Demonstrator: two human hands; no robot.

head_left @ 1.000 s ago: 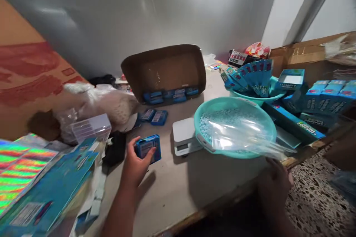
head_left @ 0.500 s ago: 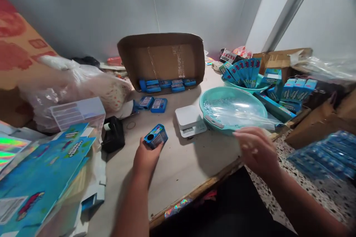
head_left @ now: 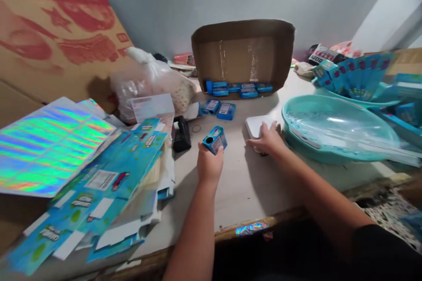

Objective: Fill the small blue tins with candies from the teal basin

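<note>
A small blue printed box with a round dark hole in its end is tilted in my left hand, whose fingers wrap round it. My right hand lies over the front of a white digital scale, fingers apart, covering its display. Behind my left hand, two similar blue boxes lie on the table. Several more blue boxes sit in a brown cardboard box standing on its side. Right of the scale is a turquoise basin with clear plastic lying over small pale pieces.
A black tape dispenser stands left of my left hand. Flat blue printed cartons and a shiny holographic sheet are piled at the left. A filled plastic bag is behind them. Blue cartons stand in another basin at the right.
My right hand has moved left from beside the basin onto the scale. My left hand still holds the blue box. The view has turned left.
</note>
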